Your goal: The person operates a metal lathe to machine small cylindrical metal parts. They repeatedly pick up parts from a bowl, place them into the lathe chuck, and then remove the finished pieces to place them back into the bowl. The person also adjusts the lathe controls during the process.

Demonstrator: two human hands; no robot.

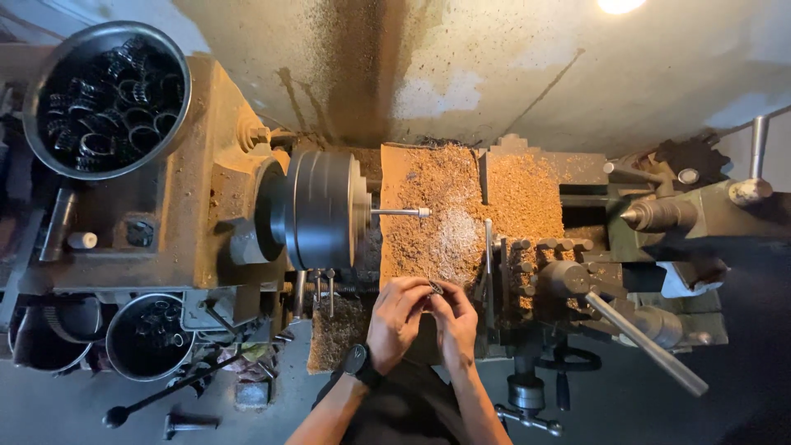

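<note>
1. No package, box, bag or wrapper is visible anywhere in the view.
2. No label, sign or printed plate can be made out on the machine or on the wall behind it.
3. No screen or display is visible.
</note>
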